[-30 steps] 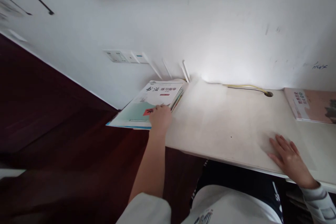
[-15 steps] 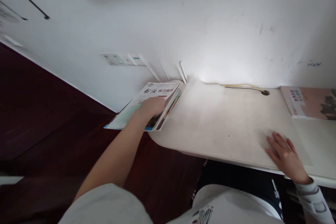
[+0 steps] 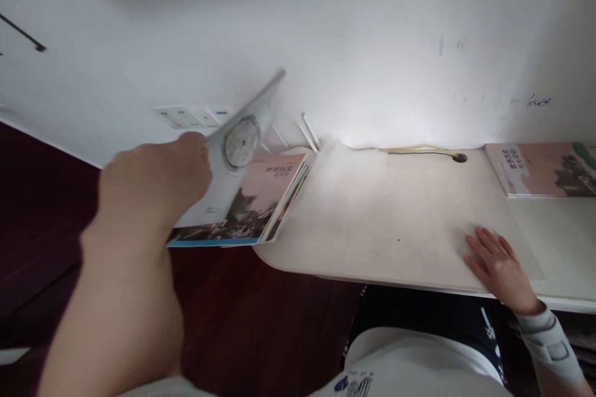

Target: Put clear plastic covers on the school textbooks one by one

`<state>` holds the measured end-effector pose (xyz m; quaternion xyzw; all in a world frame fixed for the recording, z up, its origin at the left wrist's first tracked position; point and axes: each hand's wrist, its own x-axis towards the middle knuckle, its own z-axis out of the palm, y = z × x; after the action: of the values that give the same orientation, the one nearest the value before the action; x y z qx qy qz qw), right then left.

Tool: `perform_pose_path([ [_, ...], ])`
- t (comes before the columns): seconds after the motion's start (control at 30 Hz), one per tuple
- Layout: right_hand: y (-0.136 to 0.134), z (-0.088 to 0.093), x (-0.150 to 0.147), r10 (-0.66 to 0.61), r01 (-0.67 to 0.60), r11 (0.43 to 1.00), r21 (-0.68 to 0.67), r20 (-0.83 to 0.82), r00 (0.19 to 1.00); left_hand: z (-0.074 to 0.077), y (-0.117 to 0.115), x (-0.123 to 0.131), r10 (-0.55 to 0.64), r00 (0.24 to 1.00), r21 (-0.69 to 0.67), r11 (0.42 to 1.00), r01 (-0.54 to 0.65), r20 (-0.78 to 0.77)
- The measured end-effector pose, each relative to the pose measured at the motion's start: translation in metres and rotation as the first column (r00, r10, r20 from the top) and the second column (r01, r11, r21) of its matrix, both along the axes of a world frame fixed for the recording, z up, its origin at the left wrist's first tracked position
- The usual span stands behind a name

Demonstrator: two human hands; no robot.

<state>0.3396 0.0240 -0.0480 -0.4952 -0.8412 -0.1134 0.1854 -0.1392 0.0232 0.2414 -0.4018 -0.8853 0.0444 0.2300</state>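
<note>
What just changed: The left hand (image 3: 158, 167) has pulled the top book (image 3: 221, 167) up off the pile and tipped it. A moment ago that book lay flat there.
What that means: The pink book (image 3: 270, 186) under it now shows, so the top one can be moved by itself.
Left grip: The fingers are closed tight on the top book's edge; the fingertips are hidden.
Right hand: The right hand (image 3: 500, 267) rests flat on the white desk (image 3: 372, 217), fingers a little apart, holding nothing.
Where the top book is: In the air over the pile, at the desk's left end. I can't tell if its low edge touches the pink book.
How it looks: Thin, pale grey and blurry, with a round grey picture.
The pile: Pink book on top, blue strip along its near edge, sticking out past the desk's round corner.
</note>
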Motion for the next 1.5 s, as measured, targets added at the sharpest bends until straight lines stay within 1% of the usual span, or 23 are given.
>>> perform_pose_path([
  [0.07, 0.000, 0.001, 0.000, 0.002, -0.002, 1.000, -0.013, -0.005, 1.000, 0.005, -0.004, 0.013, -0.148, 0.985, 0.106, 0.985, 0.139, 0.089],
  [0.1, 0.000, 0.001, 0.000, 0.003, -0.003, 1.000, -0.017, -0.008, 1.000, 0.003, -0.002, 0.020, -0.252, 0.956, 0.201, 0.955, 0.220, 0.150],
  [0.13, 0.000, 0.002, -0.001, 0.003, -0.003, 1.000, -0.022, -0.010, 1.000, -0.003, 0.002, 0.027, -0.371, 0.902, 0.322, 0.901, 0.292, 0.221],
  [0.17, 0.000, 0.004, -0.001, 0.001, -0.002, 1.000, -0.026, -0.013, 1.000, -0.013, 0.008, 0.034, -0.496, 0.812, 0.454, 0.827, 0.333, 0.307],
  [0.2, 0.000, 0.005, -0.002, -0.002, 0.001, 1.000, -0.030, -0.017, 1.000, -0.026, 0.015, 0.043, -0.613, 0.683, 0.576, 0.746, 0.334, 0.398],
  [0.23, 0.000, 0.007, -0.003, -0.005, 0.004, 0.999, -0.034, -0.021, 1.000, -0.041, 0.022, 0.053, -0.703, 0.513, 0.674, 0.681, 0.287, 0.492],
  [0.27, 0.000, 0.008, -0.003, -0.007, 0.006, 0.999, -0.039, -0.027, 1.000, -0.059, 0.029, 0.064, -0.752, 0.326, 0.725, 0.650, 0.227, 0.573],
  [0.3, -0.001, 0.009, -0.004, -0.008, 0.006, 0.999, -0.043, -0.032, 0.999, -0.078, 0.035, 0.075, -0.755, 0.145, 0.733, 0.656, 0.183, 0.639],
  [0.33, -0.001, 0.010, -0.005, -0.008, 0.006, 0.999, -0.046, -0.037, 0.999, -0.096, 0.040, 0.087, -0.730, -0.002, 0.723, 0.677, 0.136, 0.683],
  [0.37, -0.001, 0.010, -0.005, -0.008, 0.006, 0.999, -0.049, -0.039, 0.999, -0.115, 0.042, 0.098, -0.685, -0.122, 0.696, 0.709, 0.111, 0.718],
  [0.43, 0.000, 0.010, -0.005, -0.007, 0.005, 0.998, -0.055, -0.043, 0.999, -0.148, 0.043, 0.114, -0.630, -0.251, 0.659, 0.751, 0.044, 0.734],
  [0.5, 0.000, 0.009, -0.005, -0.008, 0.005, 0.998, -0.060, -0.051, 0.999, -0.173, 0.040, 0.121, -0.589, -0.306, 0.622, 0.783, 0.014, 0.748],
  [0.53, 0.000, 0.010, -0.006, -0.008, 0.005, 0.998, -0.062, -0.055, 0.998, -0.182, 0.037, 0.122, -0.565, -0.315, 0.598, 0.801, 0.013, 0.763],
  [0.6, 0.000, 0.011, -0.006, -0.012, 0.008, 0.998, -0.065, -0.062, 0.998, -0.196, 0.032, 0.119, -0.516, -0.314, 0.550, 0.835, 0.023, 0.797],
  [0.7, -0.001, 0.013, -0.007, -0.017, 0.013, 0.997, -0.070, -0.056, 0.998, -0.208, 0.026, 0.112, -0.473, -0.295, 0.502, 0.865, 0.025, 0.830],
  [0.83, -0.001, 0.014, -0.007, -0.020, 0.016, 0.997, -0.074, -0.045, 0.999, -0.220, 0.024, 0.102, -0.471, -0.271, 0.494, 0.869, 0.021, 0.839],
  [0.9, -0.001, 0.013, -0.006, -0.020, 0.017, 0.997, -0.074, -0.039, 0.999, -0.224, 0.024, 0.098, -0.474, -0.241, 0.499, 0.865, 0.051, 0.847],
  [0.97, -0.001, 0.012, -0.006, -0.022, 0.019, 0.997, -0.075, -0.033, 0.999, -0.227, 0.024, 0.094, -0.482, -0.154, 0.501, 0.857, 0.124, 0.862],
  [1.1, -0.001, 0.012, -0.006, -0.024, 0.021, 0.996, -0.085, -0.039, 0.999, -0.230, 0.024, 0.090, -0.521, 0.175, 0.449, 0.831, 0.329, 0.835],
  [1.2, -0.002, 0.014, -0.006, -0.026, 0.023, 0.996, -0.087, -0.039, 0.999, -0.230, 0.022, 0.091, -0.517, 0.352, 0.365, 0.833, 0.415, 0.780],
  [1.3, -0.002, 0.015, -0.007, -0.026, 0.022, 0.996, -0.086, -0.041, 0.999, -0.232, 0.020, 0.094, -0.509, 0.471, 0.304, 0.842, 0.445, 0.721],
  [1.37, -0.001, 0.015, -0.006, -0.025, 0.020, 0.996, -0.083, -0.054, 0.998, -0.234, 0.018, 0.096, -0.531, 0.524, 0.304, 0.834, 0.460, 0.665],
  [1.5, -0.001, 0.013, -0.004, -0.023, 0.019, 0.996, -0.082, -0.053, 0.998, -0.237, 0.011, 0.099, -0.615, 0.654, 0.345, 0.789, 0.508, 0.441],
])
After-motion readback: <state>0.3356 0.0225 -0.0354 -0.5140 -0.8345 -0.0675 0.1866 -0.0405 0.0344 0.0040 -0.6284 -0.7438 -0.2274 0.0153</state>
